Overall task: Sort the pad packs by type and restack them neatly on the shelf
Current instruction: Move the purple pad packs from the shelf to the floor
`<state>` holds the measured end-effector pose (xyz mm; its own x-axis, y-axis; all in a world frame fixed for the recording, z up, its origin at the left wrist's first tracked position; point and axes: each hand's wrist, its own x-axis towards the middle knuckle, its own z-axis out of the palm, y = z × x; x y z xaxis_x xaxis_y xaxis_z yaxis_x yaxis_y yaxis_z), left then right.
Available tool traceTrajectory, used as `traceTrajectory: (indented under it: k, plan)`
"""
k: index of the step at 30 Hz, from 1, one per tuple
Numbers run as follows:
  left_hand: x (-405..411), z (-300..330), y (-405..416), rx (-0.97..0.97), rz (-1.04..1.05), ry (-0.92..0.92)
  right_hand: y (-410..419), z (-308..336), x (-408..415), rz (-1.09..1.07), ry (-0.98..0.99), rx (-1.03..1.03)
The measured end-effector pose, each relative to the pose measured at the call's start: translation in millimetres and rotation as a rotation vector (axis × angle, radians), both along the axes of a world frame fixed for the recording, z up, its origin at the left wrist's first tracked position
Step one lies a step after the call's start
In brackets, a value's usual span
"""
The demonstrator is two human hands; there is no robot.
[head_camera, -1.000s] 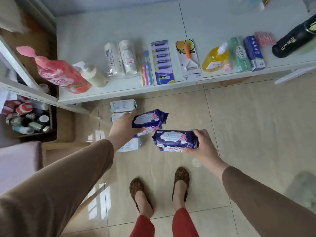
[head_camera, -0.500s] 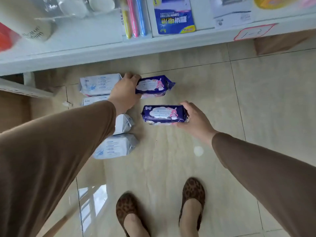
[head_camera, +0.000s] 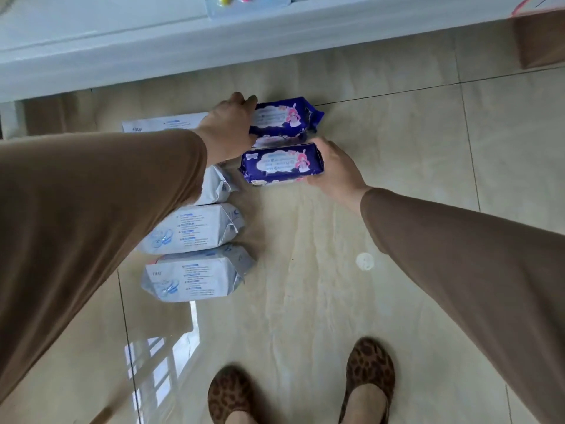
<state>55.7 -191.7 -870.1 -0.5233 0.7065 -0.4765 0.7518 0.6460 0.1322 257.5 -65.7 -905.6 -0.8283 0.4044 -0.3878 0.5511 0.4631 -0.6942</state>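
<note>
My left hand [head_camera: 229, 127] grips the left end of a dark purple pad pack [head_camera: 282, 117] low over the beige floor, just in front of the white shelf. My right hand [head_camera: 333, 169] holds the right end of a second purple pad pack [head_camera: 281, 163], right beside the first one and nearer to me. To their left lies a column of white and blue pad packs: one [head_camera: 195, 228], one [head_camera: 195, 276] nearest me, another [head_camera: 217, 186] partly under my left sleeve, and a far one [head_camera: 162, 125] mostly hidden by my arm.
The white shelf edge [head_camera: 214, 53] runs across the top, with a blister pack [head_camera: 247, 1] on it. A brown cardboard box [head_camera: 541, 38] sits under the shelf at the right. My two leopard-print shoes [head_camera: 370, 374] stand at the bottom. A small white spot [head_camera: 364, 261] marks the floor.
Both hands have dropped lower with the purple packs, bringing them close together near the floor beside the white packs. The view has tilted down, so most shelf items are out of frame.
</note>
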Motion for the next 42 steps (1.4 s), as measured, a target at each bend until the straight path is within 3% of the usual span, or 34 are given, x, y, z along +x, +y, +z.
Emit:
traceTrajectory:
  k: [5, 13, 18, 25, 31, 42]
  plan:
    - [-3, 6, -7, -0.050, -0.105, 0.036, -9, 1, -12, -0.078, 0.032, 0.012]
    - [12, 19, -24, -0.012, -0.055, 0.065, -16, 16, -1, -0.101, -0.070, 0.103]
    - [49, 62, -50, 0.068, 0.010, 0.062, -14, 65, 30, -0.045, -0.117, 0.172]
    - [133, 189, -80, 0.063, 0.108, 0.019, -12, 206, 86, 0.019, -0.083, 0.209]
    - [183, 344, -63, 0.215, 0.219, -0.024, 2, 362, 126, -0.005, -0.048, 0.281]
    - [230, 636, -42, 0.455, 0.110, 0.086, 6, 665, 162, 0.005, 0.092, 0.383]
